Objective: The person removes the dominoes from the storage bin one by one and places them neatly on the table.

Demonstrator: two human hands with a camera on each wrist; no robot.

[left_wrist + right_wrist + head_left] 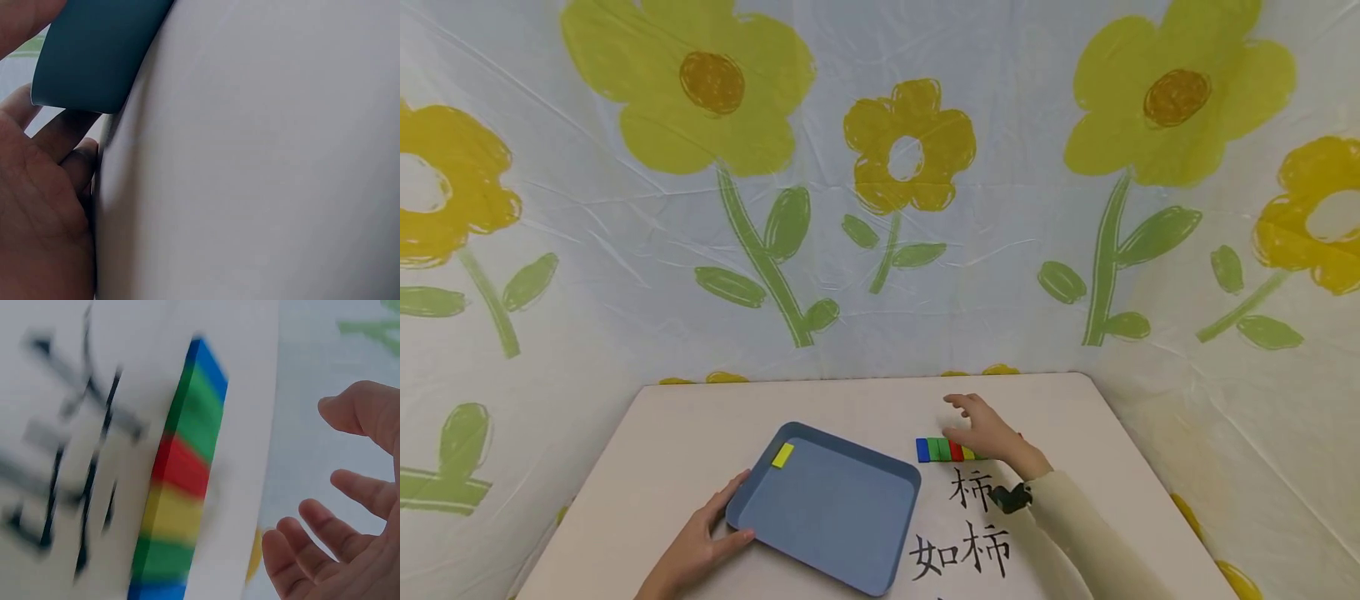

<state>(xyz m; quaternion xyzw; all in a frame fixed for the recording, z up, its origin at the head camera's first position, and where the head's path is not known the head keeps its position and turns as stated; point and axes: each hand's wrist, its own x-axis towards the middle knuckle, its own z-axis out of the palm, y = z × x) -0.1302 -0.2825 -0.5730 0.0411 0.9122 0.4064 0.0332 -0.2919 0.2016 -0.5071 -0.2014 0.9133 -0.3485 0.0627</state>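
Note:
A blue-grey tray [842,517] lies at an angle on the table, and a small yellow block [783,456] rests in its far left corner. My left hand [700,533] holds the tray's near left corner, thumb on the front side and fingers along the left side. The left wrist view shows the tray wall [94,56] between thumb and fingers. Over a row of coloured blocks [943,450], my right hand [988,429] hovers with fingers spread and holds nothing. Blue, green, red and yellow blocks [181,469] stand side by side; the hand hides part of the row in the head view.
Black brush-style characters [966,550] mark the pale table [685,433] right of the tray. A dark leaf-like shape [1011,498] lies beside them near the right sleeve. A flower-patterned cloth [1000,292] hangs behind the table and at both sides.

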